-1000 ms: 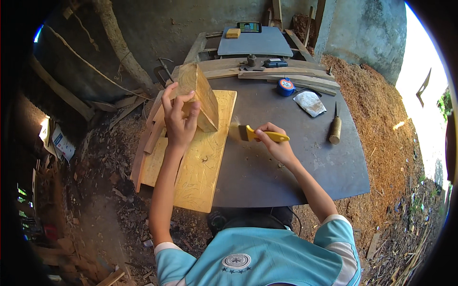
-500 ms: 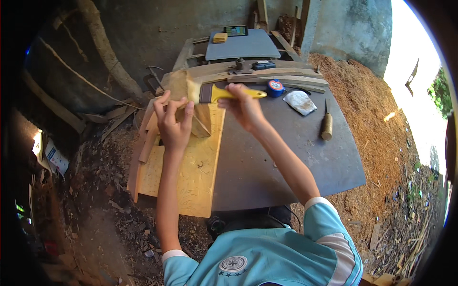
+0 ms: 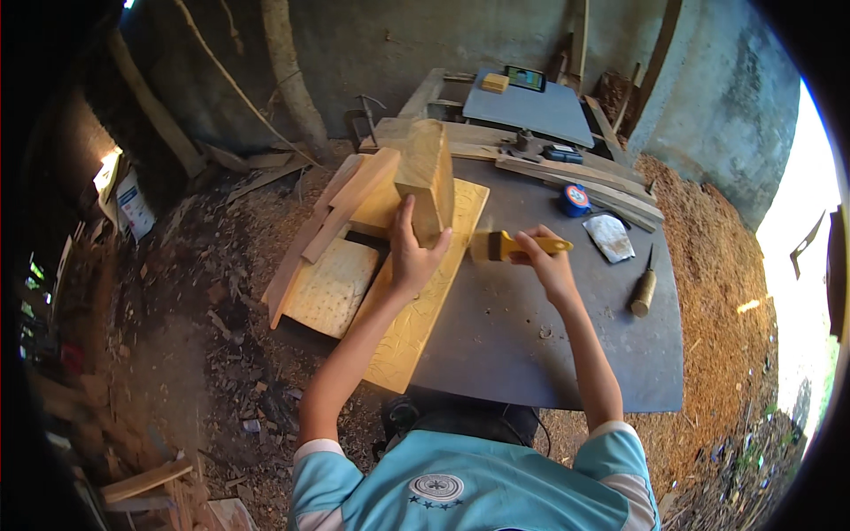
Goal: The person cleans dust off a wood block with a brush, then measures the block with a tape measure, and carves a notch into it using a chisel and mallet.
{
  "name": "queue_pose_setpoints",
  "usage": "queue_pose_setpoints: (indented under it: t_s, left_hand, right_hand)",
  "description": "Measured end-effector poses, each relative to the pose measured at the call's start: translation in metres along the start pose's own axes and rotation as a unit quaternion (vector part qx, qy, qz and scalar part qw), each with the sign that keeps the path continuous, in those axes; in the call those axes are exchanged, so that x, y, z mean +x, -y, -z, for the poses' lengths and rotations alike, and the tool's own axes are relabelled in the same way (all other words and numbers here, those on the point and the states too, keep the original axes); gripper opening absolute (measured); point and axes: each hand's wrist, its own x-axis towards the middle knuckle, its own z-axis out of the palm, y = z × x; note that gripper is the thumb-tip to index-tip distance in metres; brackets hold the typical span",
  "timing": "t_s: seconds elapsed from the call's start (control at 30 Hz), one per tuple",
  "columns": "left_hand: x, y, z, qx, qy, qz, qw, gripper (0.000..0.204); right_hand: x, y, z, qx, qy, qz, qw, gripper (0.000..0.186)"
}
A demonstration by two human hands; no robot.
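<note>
A wooden block (image 3: 425, 173) with angled faces stands tilted over a yellowish carved board (image 3: 413, 341). My left hand (image 3: 413, 261) grips the block's near lower end, thumb on one side and fingers on the other. In my right hand (image 3: 547, 263), the yellow handle of a flat paintbrush (image 3: 509, 246) is pinched. Its bristles point left, just past the board's right edge and apart from the block. The bristle tips are blurred.
Left of the board lie wooden strips (image 3: 332, 203) and a pale plank (image 3: 329, 288). Rightward on the dark table (image 3: 496, 354) are a blue tape measure (image 3: 574, 201), a white pouch (image 3: 609, 239) and a wooden-handled pointed tool (image 3: 645, 292). Sawdust (image 3: 708, 274) covers the ground beyond.
The paintbrush has come off the block and moved down to its right. The block is turned to another angle in my left hand. My view has shifted, so the table sits differently.
</note>
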Motion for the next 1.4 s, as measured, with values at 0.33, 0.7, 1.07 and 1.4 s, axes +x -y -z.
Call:
queue_pose_setpoints:
  t_s: [0.33, 0.7, 1.07, 1.4]
  left_hand:
    - [-0.005, -0.008, -0.008, -0.160, -0.013, 0.130, 0.978, 0.065]
    - [0.005, -0.011, -0.020, -0.162, -0.030, 0.216, 0.962, 0.072]
    - [0.003, 0.024, -0.010, -0.273, 0.065, 0.213, 0.936, 0.054]
    - [0.002, 0.037, -0.018, -0.270, 0.040, 0.225, 0.935, 0.049]
  right_hand:
    - [-0.030, -0.006, 0.059, 0.136, -0.092, 0.022, 0.986, 0.013]
    - [-0.022, 0.000, 0.107, 0.048, -0.249, 0.094, 0.963, 0.020]
    - [0.076, 0.010, 0.061, -0.380, 0.036, 0.288, 0.878, 0.015]
    - [0.040, -0.023, -0.013, -0.437, 0.223, 0.262, 0.831, 0.012]
